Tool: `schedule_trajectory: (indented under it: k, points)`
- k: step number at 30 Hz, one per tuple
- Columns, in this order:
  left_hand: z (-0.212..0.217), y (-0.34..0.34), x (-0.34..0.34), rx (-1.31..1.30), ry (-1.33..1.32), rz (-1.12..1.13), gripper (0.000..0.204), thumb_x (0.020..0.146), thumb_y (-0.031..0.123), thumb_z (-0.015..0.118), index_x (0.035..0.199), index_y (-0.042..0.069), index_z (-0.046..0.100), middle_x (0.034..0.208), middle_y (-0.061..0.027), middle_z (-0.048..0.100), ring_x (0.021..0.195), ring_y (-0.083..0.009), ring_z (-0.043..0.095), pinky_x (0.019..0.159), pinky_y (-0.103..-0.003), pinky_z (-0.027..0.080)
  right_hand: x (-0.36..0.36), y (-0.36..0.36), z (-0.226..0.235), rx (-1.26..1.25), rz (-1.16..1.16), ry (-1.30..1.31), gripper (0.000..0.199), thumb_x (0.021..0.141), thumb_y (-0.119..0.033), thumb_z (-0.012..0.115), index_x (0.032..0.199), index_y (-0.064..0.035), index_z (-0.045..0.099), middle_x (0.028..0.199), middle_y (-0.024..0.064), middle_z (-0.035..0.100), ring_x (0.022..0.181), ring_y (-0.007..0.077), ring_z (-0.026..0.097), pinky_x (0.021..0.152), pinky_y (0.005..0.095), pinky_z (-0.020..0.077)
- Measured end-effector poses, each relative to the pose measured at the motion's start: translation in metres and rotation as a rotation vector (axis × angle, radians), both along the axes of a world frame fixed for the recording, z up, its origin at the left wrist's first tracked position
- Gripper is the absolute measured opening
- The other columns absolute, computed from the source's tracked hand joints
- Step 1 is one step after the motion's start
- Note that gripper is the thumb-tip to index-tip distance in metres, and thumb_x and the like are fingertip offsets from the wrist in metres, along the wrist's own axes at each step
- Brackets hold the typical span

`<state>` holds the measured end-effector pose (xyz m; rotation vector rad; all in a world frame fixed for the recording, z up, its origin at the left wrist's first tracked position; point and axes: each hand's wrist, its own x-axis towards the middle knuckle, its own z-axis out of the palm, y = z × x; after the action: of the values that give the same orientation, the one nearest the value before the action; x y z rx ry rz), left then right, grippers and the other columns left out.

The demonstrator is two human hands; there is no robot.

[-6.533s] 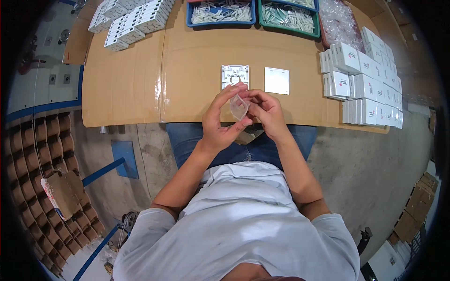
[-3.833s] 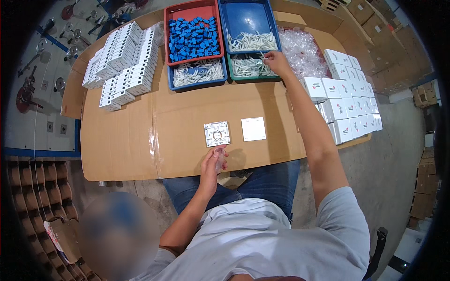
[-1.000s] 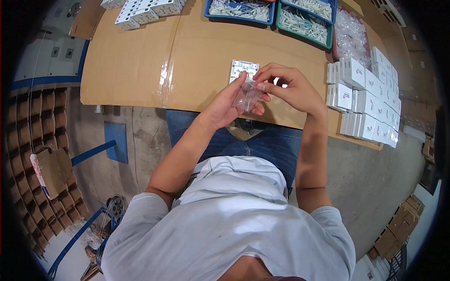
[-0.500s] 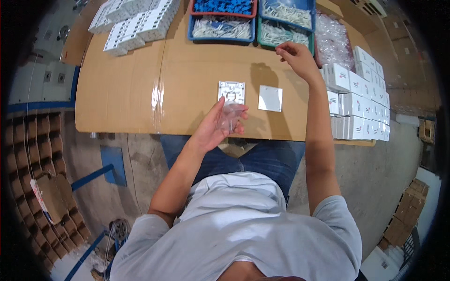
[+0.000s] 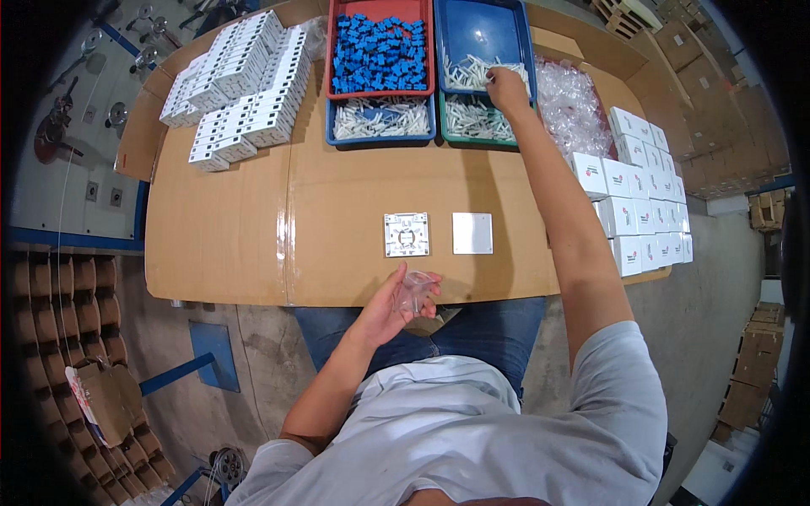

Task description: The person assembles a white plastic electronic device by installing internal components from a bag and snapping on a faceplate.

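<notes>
The left hand (image 5: 385,315) curls its fingers around a clear bag (image 5: 413,292) at the near edge of the table (image 5: 219,236). The right hand (image 5: 509,93) is at white pegs (image 5: 464,76) in the far blue tray (image 5: 481,32); I cannot tell whether its fingers pinch any.

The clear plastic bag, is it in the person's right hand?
No, the left hand holds the clear plastic bag, while the right hand is at a blue tray.

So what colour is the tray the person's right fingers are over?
The tray is blue, best seen in the head view.
</notes>
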<state>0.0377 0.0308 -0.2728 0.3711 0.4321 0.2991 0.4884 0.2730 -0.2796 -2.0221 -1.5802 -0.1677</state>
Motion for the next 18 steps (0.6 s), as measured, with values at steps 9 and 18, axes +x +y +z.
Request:
schedule_trajectory:
  k: [9,18]
  points:
    - [0.000,0.002,0.000,-0.031,0.041,0.020,0.068,0.111,0.054,0.029,0.131,-0.003,0.060,0.105,-0.0090,0.067,0.083,-0.0227,0.068,0.083,-0.035,0.055,0.007,0.009,0.016,-0.003,-0.036,0.119,0.014,0.084,-0.016,0.071,0.092,-0.0059,0.077,0.092,0.0195,0.074,0.091,0.0396,0.071,0.081,0.0459,0.0562]
    - [0.005,0.004,0.015,0.012,0.054,-0.044,0.068,0.110,0.057,0.030,0.136,0.002,0.059,0.107,-0.0057,0.067,0.086,-0.0189,0.066,0.083,-0.032,0.054,0.016,-0.012,0.029,0.148,-0.092,0.885,0.016,0.090,-0.019,0.078,0.100,-0.0067,0.078,0.086,0.0038,0.075,0.071,0.0134,0.068,0.059,0.0276,0.0537]
